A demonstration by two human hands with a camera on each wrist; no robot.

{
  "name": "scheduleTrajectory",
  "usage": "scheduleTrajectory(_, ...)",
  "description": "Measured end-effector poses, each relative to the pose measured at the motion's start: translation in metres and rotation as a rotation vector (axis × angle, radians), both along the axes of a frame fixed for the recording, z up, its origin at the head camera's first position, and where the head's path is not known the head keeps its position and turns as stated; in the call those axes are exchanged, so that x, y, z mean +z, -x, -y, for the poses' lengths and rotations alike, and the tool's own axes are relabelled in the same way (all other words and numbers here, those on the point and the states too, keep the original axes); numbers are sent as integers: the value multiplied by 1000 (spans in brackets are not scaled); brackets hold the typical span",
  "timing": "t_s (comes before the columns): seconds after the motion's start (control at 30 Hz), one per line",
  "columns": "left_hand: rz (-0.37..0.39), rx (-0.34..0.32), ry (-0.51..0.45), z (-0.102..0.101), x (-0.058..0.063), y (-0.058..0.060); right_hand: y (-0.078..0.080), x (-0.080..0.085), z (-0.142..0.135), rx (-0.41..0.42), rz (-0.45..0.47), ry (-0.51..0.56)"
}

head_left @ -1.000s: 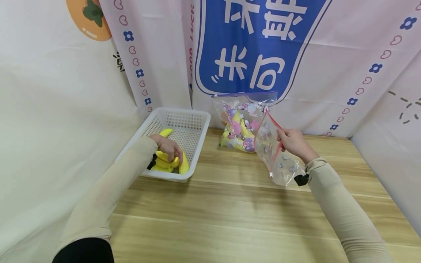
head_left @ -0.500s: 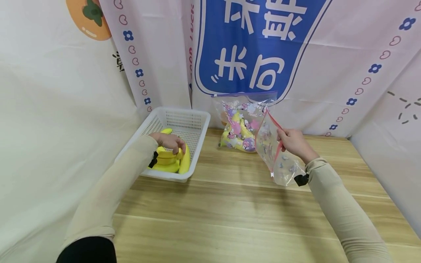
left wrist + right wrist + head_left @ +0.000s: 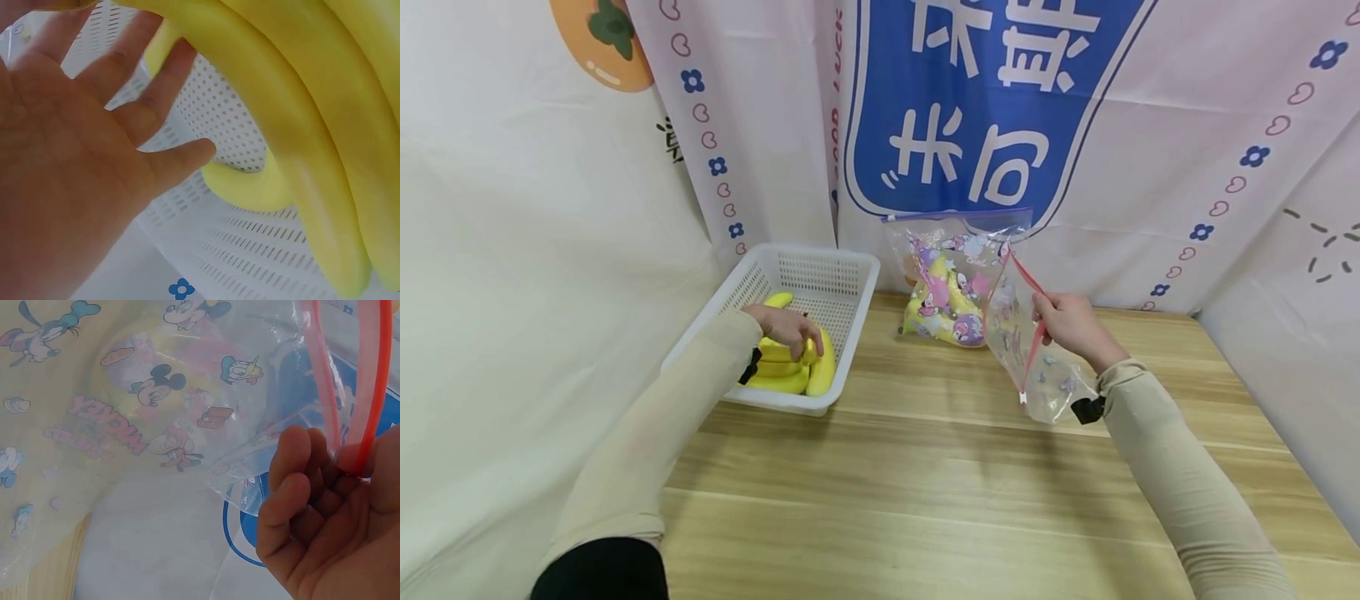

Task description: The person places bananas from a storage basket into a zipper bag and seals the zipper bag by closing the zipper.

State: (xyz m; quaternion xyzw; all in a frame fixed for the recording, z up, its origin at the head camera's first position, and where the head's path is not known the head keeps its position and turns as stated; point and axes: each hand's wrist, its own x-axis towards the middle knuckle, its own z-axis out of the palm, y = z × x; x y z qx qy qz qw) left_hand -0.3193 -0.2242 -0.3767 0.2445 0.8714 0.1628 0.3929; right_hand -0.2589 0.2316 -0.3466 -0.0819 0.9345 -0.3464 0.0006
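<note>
My left hand (image 3: 785, 327) reaches into a white basket (image 3: 868, 300), fingers bent down at the top of a banana bunch (image 3: 777, 382). The left wrist view shows its fingertips passing behind the bananas (image 3: 312, 125); the thumb is mostly cut off. Beside the bunch lies a curved banana (image 3: 823, 373), and another yellow banana (image 3: 779, 300) shows behind the wrist. My right hand (image 3: 1070, 327) pinches the red zip edge of a clear zip bag (image 3: 1006, 321), whose mouth gapes. Cartoon prints cover this bag in the right wrist view.
A purple-topped zip bag (image 3: 951, 279) with yellow fruit inside stands against the printed back cloth (image 3: 790, 125), partly overlapped by the red-edged bag. Basket and bags are on a wooden table (image 3: 917, 492). Cloth walls rise at the left, back and right.
The banana bunch has turned and settled flatter in the basket, with my left hand shifting slightly right. The single banana beside it has moved a little. My right hand stays nearly still, holding the bag.
</note>
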Motion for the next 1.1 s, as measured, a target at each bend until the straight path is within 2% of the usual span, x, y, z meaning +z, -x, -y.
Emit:
scheduleTrajectory(0.17,-36,-14,76,3,-3,-1,1,-2,-1,5,1,-4)
scheduleTrajectory(0.4,-67,-22,26,4,4,1,2,0,-2,-3,17,-8)
scheduleTrajectory(0.5,-98,23,17,6,7,4,2,1,-3,-7,14,-2)
scheduleTrajectory(0.63,-164,121,-11,12,8,6,3,2,-3,-5,0,3)
scheduleTrajectory(0.8,-194,223,-83,19,7,5,3,1,-3,-4,-23,3)
scheduleTrajectory(0.97,-219,282,-169,22,7,2,4,0,-2,-8,-9,5)
scheduleTrajectory(1.1,-236,303,-176,24,7,1,4,1,-3,-7,6,4)
